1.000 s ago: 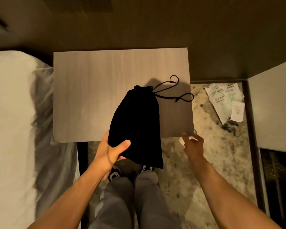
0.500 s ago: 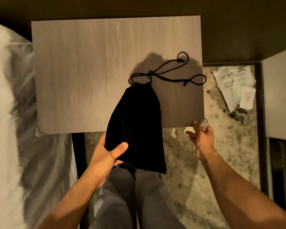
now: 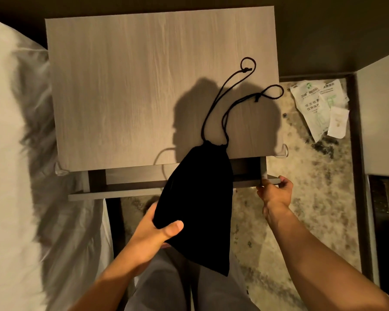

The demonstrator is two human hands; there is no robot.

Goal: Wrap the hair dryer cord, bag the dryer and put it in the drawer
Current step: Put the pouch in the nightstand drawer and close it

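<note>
White bedding (image 3: 7, 153) fills the left; mottled stone floor (image 3: 301, 198) on the right. Wood-grain nightstand top (image 3: 133, 86) in centre, its drawer (image 3: 126, 191) pulled partway out below. Black drawstring bag (image 3: 200, 198) hangs over the drawer front, cords (image 3: 234, 95) trailing on the top. Left hand (image 3: 153, 230) clamps the bag's lower edge, thumb over. Right hand (image 3: 276, 191) grips the drawer's right corner. White paper packets (image 3: 319, 108) on floor.

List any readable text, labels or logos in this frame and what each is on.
Large white packet on the floor: green logo and several lines of printed characters, too blurred to read.
Small white packet overlapping it: faint marks, unreadable.
Black bag, nightstand, drawer: no text visible.
</note>
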